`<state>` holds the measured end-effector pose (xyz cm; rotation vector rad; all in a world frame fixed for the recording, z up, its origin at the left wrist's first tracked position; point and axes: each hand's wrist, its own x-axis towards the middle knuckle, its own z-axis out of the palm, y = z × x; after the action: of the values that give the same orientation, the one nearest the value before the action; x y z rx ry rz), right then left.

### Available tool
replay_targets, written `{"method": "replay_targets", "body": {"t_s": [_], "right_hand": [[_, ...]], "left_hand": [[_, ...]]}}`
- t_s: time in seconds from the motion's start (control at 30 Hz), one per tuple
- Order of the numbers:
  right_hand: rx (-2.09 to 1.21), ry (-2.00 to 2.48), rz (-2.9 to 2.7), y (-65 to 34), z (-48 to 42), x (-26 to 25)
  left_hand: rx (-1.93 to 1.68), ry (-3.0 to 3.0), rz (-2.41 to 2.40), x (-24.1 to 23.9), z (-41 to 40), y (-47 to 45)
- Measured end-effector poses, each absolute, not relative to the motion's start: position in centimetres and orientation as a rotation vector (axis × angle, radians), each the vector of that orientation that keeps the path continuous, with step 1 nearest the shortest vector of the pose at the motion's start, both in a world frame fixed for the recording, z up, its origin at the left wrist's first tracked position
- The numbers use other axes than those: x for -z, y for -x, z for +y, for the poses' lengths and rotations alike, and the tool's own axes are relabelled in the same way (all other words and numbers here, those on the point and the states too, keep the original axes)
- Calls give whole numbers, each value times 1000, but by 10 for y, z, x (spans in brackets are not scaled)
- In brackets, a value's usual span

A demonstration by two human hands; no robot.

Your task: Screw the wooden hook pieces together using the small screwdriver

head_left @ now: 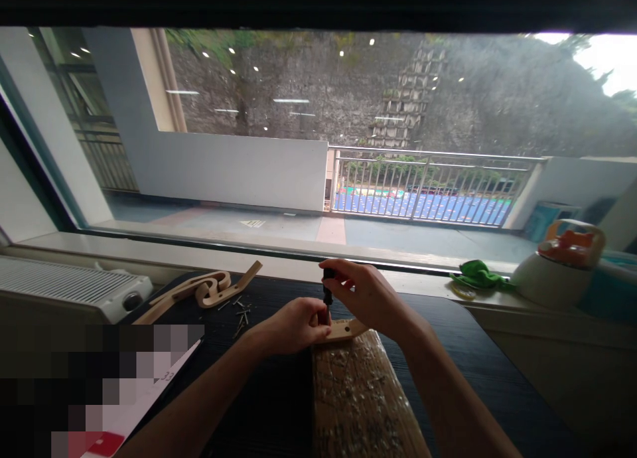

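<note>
My right hand point(361, 291) grips the black handle of a small screwdriver point(328, 291), held upright over a flat wooden piece point(346, 329). My left hand point(296, 325) is closed at the screwdriver's tip and presses on that wooden piece. The piece lies on the far end of a brown package wrapped in clear film point(361, 395). Whatever the left fingers pinch at the tip is hidden.
Curved wooden parts point(206, 289) and several loose screws point(241, 310) lie on the dark table point(472, 372) to the left. White paper point(144, 398) sits at the near left. A radiator point(74, 289), green cloth point(478, 274) and white-orange container point(560, 262) line the window sill.
</note>
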<state>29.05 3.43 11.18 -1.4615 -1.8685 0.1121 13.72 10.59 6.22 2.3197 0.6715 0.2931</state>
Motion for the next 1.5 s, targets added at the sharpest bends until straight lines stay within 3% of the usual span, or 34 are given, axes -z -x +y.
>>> {"method": "replay_targets", "body": {"t_s": [1.5], "right_hand": [[-65, 1458, -1812, -292, 36, -113]], "left_hand": [[-341, -2344, 639, -63, 105, -138]]}}
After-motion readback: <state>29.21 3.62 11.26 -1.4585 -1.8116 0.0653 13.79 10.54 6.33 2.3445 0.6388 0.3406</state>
